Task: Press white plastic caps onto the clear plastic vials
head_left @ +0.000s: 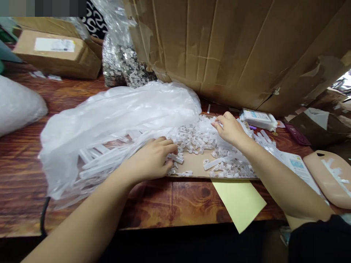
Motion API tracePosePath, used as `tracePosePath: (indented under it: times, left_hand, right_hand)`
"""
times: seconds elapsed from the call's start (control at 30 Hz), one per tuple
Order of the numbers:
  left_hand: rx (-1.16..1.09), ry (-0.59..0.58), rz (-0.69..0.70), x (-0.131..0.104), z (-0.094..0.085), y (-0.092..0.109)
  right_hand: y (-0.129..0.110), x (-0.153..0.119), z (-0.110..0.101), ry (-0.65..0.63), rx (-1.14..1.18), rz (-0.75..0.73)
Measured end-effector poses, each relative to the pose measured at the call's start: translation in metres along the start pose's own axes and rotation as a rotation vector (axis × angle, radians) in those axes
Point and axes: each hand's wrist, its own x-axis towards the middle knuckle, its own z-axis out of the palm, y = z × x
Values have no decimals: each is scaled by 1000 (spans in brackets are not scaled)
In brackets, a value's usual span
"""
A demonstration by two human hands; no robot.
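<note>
My left hand (155, 157) is closed around a short clear plastic tube (175, 158), whose end sticks out past the thumb and fingers. Over the far part of a shallow cardboard tray (189, 162), my right hand (229, 128) has its fingertips pinched together; what lies between them is too small to make out. Small clear plastic pieces (193, 138) are heaped in the tray between and around the hands. Another clear tube (215, 163) rests on the pieces near the tray's front. Left of the tray, a large translucent plastic bag (117, 113) holds long clear tubes (106, 160).
A tall cardboard box (219, 47) stands behind the tray. Yellow paper (240, 204) hangs over the table's front edge. Packets (259, 118) and a beige plastic board (326, 179) are at the right. Back left are a taped carton (57, 54) and a bag of metal parts (131, 65).
</note>
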Motion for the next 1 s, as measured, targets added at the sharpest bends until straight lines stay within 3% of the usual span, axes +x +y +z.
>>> tracePosePath:
  times: [0.07,0.13,0.23,0.33,0.43,0.57,0.67,0.77,0.83,1.0]
  left_hand:
    - [41,-25,0,0,2,0]
    - [56,-32,-15,0,5,-1]
    - [53,-51,-19,1,8,-2]
    - [48,-54,-14,2,7,-3]
    - [44,-10,-7,2,3,-4]
    - [-105,153,-60,0,0,-5]
    - [-522,226,-87,-2,1,1]
    - [-995,231,-132,0,5,12]
    - [-1236,243,-201,3,9,18]
    - [-1572,236,-305,7,19,25]
  right_hand:
    - [-3,-1,2,-3,-85,-101]
    - [-15,-8,5,-46,-82,-294]
    - [-40,-23,14,-301,-34,-504]
    - [-57,-32,30,-452,-62,-511]
    - [-60,-34,40,-464,-75,-497]
    - [-55,-36,36,-456,-76,-502]
    - [-46,-43,23,-319,100,-524]
    - [-38,-54,9,-26,555,-497]
    - [-37,-62,2,101,824,-414]
    - [-50,-76,3,203,1118,-317]
